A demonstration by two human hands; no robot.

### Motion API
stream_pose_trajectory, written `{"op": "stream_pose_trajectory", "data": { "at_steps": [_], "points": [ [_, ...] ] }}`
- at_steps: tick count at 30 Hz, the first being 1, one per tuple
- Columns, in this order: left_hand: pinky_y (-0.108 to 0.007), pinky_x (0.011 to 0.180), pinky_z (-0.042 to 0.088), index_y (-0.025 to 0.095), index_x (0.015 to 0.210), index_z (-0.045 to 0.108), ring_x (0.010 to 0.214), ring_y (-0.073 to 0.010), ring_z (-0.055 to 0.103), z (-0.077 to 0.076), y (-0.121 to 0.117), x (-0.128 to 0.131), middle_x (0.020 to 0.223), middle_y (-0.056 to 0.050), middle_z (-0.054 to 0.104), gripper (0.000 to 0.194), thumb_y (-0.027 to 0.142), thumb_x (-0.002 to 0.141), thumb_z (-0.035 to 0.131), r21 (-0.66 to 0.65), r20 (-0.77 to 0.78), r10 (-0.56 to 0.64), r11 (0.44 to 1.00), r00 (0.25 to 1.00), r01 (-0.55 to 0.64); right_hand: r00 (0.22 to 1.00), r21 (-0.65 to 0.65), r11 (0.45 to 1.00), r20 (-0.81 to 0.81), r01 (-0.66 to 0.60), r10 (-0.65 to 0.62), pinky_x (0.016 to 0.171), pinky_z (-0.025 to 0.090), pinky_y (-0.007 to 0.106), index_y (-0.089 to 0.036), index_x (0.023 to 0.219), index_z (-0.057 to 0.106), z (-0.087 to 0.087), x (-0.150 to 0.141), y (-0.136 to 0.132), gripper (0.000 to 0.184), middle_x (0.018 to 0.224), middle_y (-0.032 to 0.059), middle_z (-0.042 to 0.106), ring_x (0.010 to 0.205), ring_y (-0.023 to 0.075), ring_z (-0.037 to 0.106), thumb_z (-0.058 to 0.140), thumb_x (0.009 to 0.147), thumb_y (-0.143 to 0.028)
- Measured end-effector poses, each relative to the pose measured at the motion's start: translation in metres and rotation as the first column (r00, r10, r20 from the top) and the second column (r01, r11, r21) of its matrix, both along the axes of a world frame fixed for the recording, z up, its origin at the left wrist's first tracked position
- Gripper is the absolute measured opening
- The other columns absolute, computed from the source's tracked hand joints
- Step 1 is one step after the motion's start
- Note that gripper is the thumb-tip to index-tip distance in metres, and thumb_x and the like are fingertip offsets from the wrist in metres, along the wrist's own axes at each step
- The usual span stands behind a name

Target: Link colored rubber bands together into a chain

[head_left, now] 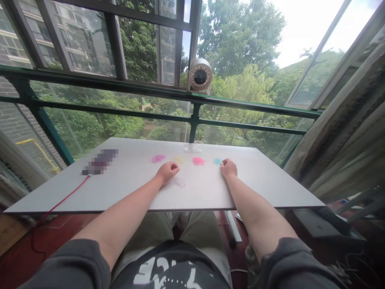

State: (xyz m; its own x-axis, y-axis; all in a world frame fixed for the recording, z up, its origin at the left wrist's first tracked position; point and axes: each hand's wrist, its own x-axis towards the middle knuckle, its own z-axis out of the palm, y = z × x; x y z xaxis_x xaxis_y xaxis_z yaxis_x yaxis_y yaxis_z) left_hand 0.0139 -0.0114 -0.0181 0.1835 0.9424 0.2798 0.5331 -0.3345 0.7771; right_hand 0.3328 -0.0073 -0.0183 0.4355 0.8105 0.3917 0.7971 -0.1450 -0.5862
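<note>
My left hand [168,172] is closed with its fingers curled together, just in front of a small yellow pile [179,159]. Whatever it may hold is too small to make out. Beside its wrist lies a loose cluster of pale, see-through pieces [180,183]. At the edge of a teal pile [217,161], my right hand [229,167] has its fingertips pressed together; I cannot see what is between them. A pinkish-red pile [198,161] sits between the two hands. Farther left is a purple pile [158,159]. The pieces look tiny and loose, their kind unclear.
A clear plastic container [193,148] stands at the back edge of the white table [120,192]. On the left lies a blurred-out dark object [100,161] with a red cable [67,194]. A round device [201,75] rests on the green railing [144,95] by the open windows.
</note>
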Motion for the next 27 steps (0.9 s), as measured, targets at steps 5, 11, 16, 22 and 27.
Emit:
{"op": "stream_pose_trajectory", "data": {
  "at_steps": [5,11,16,22,27],
  "points": [
    [-0.024,0.057,0.039,0.017,0.071,0.060,0.062,-0.0139,0.052,0.000,0.000,-0.001,0.062,0.001,0.058,0.020,0.035,0.069,0.052,0.001,-0.021,-0.002,1.000,1.000,0.002,0.991,0.067,0.996,-0.123,0.054,-0.045,0.068,0.043,0.027,-0.015,0.101,0.054,-0.003,0.003,-0.003,0.027,0.084,0.0099,0.069,0.079,0.0189,0.062,0.044,0.077,-0.024],
    [-0.026,0.057,0.039,0.016,0.069,0.060,0.061,-0.0151,0.053,0.002,-0.002,0.000,0.062,-0.001,0.060,0.020,0.035,0.069,0.053,0.020,-0.023,-0.003,1.000,1.000,0.003,0.984,0.117,0.993,-0.175,0.028,-0.007,0.062,0.042,0.028,-0.009,0.101,0.054,0.004,0.003,-0.020,0.036,0.077,0.0115,0.069,0.070,0.0196,0.059,0.029,0.080,-0.023],
    [-0.026,0.060,0.040,0.015,0.070,0.060,0.063,-0.0146,0.054,-0.001,0.002,0.003,0.064,-0.001,0.060,0.019,0.033,0.070,0.053,0.028,-0.016,0.004,1.000,1.000,-0.004,0.936,0.040,0.946,-0.133,-0.323,0.325,0.056,0.038,0.026,-0.012,0.083,0.064,-0.003,-0.054,-0.036,0.032,0.063,0.0057,0.063,0.058,0.0164,0.054,0.042,0.078,-0.034],
    [-0.025,0.062,0.041,0.015,0.074,0.060,0.064,-0.0127,0.053,-0.004,0.002,0.003,0.066,0.000,0.060,0.023,0.036,0.073,0.051,0.038,-0.041,-0.009,0.999,0.999,0.010,0.633,-0.132,0.621,-0.104,-0.773,0.767,0.052,0.032,0.021,-0.018,0.085,0.067,0.001,-0.118,-0.053,0.025,0.055,-0.0038,0.055,0.051,0.0095,0.047,0.063,0.066,-0.033],
    [-0.024,0.061,0.041,0.015,0.073,0.060,0.065,-0.0128,0.053,-0.003,-0.001,0.004,0.067,0.000,0.060,0.024,0.037,0.073,0.052,0.050,-0.069,-0.029,0.998,0.997,0.033,0.566,-0.257,0.542,-0.026,-0.800,0.824,0.052,0.031,0.021,-0.017,0.090,0.066,0.013,-0.120,-0.048,0.024,0.057,-0.0033,0.055,0.051,0.0082,0.044,0.056,0.071,-0.025]
  ]
}}
